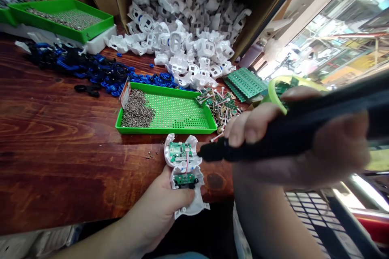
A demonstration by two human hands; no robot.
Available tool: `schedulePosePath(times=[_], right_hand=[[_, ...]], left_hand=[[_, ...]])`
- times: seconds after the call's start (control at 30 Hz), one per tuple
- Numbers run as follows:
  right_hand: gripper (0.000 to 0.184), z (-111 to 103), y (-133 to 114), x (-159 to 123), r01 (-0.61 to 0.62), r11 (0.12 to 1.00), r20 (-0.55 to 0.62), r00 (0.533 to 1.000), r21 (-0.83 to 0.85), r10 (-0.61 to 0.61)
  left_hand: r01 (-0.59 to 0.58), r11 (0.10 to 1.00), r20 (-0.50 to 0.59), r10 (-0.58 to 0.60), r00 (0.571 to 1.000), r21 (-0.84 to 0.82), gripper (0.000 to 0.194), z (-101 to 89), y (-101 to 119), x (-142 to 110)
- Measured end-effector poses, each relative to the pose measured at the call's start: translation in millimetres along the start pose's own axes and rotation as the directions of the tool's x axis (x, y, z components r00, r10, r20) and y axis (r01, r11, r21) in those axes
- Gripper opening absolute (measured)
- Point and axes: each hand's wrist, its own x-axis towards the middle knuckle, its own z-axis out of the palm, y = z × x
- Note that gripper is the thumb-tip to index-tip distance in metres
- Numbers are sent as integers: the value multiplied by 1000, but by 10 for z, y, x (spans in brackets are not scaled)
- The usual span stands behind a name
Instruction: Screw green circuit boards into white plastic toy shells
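Observation:
My left hand (159, 208) grips a white plastic shell (186, 172) at the near edge of the wooden table; two small green circuit boards and a red wire sit inside it. My right hand (304, 137) is wrapped round a black electric screwdriver (273, 139). Its tip points left and touches the right side of the shell's upper half. A few loose screws (151, 154) lie on the wood just left of the shell.
A green perforated tray (170, 111) with a heap of screws stands behind the shell. Small wired boards (220, 105) and green board panels (244, 83) lie to its right. White shells (182, 44) spill from a cardboard box; blue and black parts (85, 66) lie left, another green tray (65, 18) at back.

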Motion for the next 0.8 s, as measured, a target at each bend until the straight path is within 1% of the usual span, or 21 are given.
schedulePosePath(times=[0.03, 0.07, 0.1, 0.2, 0.3, 0.4, 0.53, 0.7, 0.8], right_hand=[[16, -19, 100, 98, 94, 995, -46, 995, 14, -94], [16, -37, 219, 199, 157, 987, -89, 984, 18, -154], [16, -54, 350, 297, 180, 984, -112, 977, 3, -179], [17, -92, 718, 535, 160, 987, -104, 981, -20, -161], [18, -102, 936, 658, 144, 988, -63, 987, -56, -147], [20, -84, 1026, 692, 126, 989, -44, 991, -75, -130], [22, -57, 1102, 686, 89, 993, -40, 995, -74, -92], [22, -49, 1138, 682, 124, 991, -50, 991, -55, -127], [22, -40, 1116, 686, 121, 991, -50, 991, -66, -124]], left_hand=[[12, 1000, 8, -12, 1000, -4, 31, 3, 10, -6], [20, 1000, 19, -19, 1000, -10, 30, 1, 17, -10], [24, 1000, 28, -24, 999, -17, 32, -5, 20, -12], [29, 999, 44, -28, 999, -23, 38, -48, 3, 1], [24, 1000, 63, -22, 998, -20, 42, -92, -29, 26], [16, 999, 82, -13, 997, -42, 44, -107, -47, 46], [17, 999, 65, -14, 998, -46, 44, -108, -51, 52], [32, 999, 42, -30, 999, -41, 43, -97, -43, 40], [34, 998, 34, -32, 999, -53, 45, -83, -28, 42]])
